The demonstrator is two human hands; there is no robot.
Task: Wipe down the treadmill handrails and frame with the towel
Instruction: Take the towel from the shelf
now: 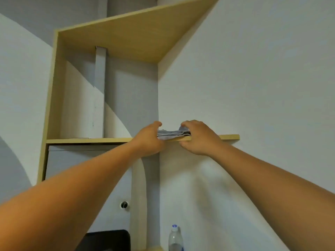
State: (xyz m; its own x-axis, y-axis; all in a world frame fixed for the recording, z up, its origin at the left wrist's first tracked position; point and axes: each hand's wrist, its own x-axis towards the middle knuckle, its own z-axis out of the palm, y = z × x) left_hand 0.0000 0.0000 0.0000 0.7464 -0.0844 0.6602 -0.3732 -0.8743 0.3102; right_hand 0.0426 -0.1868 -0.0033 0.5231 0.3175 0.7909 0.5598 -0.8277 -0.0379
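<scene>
Bare forearms reach up, left hand (148,140) and right hand (197,138) each curled round an end of the folded towel (172,134) lying on the shelf (228,137): this looks like the fetching step, and next it needs lifting clear toward the unseen treadmill.

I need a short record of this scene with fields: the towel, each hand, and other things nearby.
towel: grey, folded, lying on the wooden shelf
left hand: grips the towel's left end
right hand: grips the towel's right end, fingers curled over the top
nearby: a plastic water bottle stands below, by the wall
</scene>
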